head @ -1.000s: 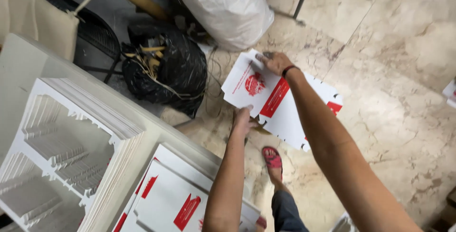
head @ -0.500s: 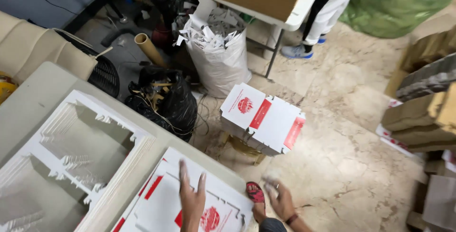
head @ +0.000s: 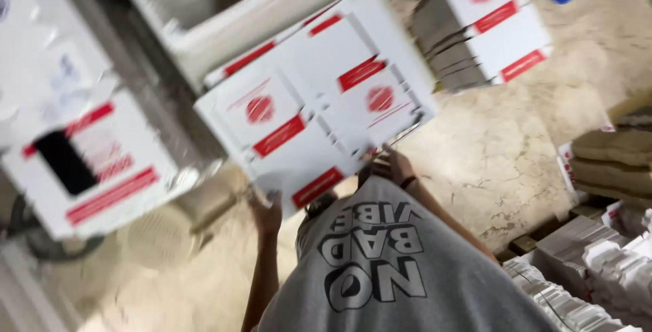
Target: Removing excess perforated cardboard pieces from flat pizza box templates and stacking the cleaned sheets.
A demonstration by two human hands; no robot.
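Head view showed both hands holding a flat white cardboard box blank [head: 316,118] with red marks in front of the body. Left hand [head: 267,211] pinched its lower edge; right hand [head: 392,167] gripped the bottom corner. It seemed light, stiff but bendable, best held at edges.

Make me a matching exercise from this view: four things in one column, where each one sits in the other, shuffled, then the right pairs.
Things
1. flat white-and-red carton
2. left hand
3. right hand
4. stack of folded cartons

Places
A. on the stone floor, upper right of the view
B. at the carton's lower left edge
C. held up in front of the person, middle of the view
D. at the carton's lower right edge, with a dark wristband

Pairs: 1-C, 2-B, 3-D, 4-A
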